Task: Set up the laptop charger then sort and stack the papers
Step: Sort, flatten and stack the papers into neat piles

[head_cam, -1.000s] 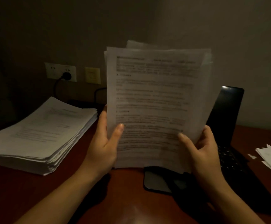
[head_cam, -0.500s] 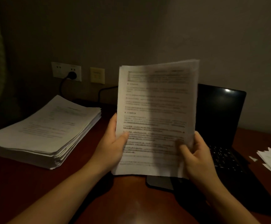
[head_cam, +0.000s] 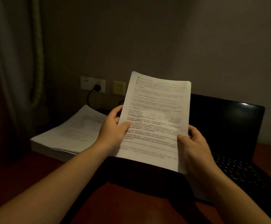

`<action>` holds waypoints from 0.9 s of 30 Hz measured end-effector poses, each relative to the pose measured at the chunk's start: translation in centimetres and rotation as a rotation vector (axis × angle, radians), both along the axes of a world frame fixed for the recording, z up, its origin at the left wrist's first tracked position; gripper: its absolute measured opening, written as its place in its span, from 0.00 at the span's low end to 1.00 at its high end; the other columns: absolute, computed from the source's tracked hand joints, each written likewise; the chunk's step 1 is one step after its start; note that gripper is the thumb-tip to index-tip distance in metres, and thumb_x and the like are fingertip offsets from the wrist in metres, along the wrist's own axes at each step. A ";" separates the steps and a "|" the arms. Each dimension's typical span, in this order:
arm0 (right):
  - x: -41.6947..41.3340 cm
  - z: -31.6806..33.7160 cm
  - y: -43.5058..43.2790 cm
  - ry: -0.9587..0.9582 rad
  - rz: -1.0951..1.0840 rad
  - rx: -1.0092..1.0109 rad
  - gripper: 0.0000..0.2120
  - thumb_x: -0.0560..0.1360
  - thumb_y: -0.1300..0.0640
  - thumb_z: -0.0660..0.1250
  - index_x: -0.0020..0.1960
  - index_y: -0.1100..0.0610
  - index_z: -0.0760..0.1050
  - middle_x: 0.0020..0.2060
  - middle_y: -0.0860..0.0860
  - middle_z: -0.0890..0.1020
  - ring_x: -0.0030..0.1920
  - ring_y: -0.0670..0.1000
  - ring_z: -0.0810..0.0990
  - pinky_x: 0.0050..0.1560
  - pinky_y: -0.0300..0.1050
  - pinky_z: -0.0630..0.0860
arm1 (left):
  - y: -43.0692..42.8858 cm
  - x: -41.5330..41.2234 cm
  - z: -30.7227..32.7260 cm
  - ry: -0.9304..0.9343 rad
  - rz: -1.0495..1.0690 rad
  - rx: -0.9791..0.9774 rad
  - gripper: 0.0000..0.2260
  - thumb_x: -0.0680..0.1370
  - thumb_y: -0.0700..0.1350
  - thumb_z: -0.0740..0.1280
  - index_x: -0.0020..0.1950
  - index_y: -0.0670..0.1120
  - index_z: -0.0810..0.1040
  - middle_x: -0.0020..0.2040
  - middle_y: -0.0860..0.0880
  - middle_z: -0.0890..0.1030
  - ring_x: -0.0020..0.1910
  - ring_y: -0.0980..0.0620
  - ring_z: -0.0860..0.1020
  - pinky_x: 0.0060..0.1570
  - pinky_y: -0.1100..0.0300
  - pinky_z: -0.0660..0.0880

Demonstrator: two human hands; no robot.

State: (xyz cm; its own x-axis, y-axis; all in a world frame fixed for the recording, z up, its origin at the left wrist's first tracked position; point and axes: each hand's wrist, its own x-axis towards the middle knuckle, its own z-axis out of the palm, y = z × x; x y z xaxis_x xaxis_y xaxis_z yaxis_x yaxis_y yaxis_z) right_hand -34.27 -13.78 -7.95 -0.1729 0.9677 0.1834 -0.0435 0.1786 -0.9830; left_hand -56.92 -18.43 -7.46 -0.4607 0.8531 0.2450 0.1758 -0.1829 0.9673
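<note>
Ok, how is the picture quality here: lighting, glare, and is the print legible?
Head view: dim, warm light; print on the held sheets is blurred and unreadable; one glare spot on the laptop screen; the sheets cast a dark shadow on the desk.

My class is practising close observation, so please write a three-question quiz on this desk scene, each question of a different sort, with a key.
1. True or false: the left hand and the right hand both hold the sheaf of printed sheets.
2. Multiple choice: the big paper stack lies A) on a chair, B) on the desk, to the person's left, C) on the floor.
3. Fill in: a black plug sits in the white wall ____.

Key: 1 true. 2 B. 3 socket.
</note>
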 end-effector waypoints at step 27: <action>-21.9 -4.8 2.1 -0.930 0.202 0.262 0.31 0.77 0.44 0.69 0.75 0.51 0.63 0.67 0.55 0.69 0.58 0.53 0.78 0.55 0.49 0.81 | -2.1 -22.0 -3.3 0.862 0.289 -0.538 0.23 0.79 0.43 0.68 0.74 0.49 0.71 0.67 0.48 0.77 0.61 0.49 0.77 0.58 0.56 0.75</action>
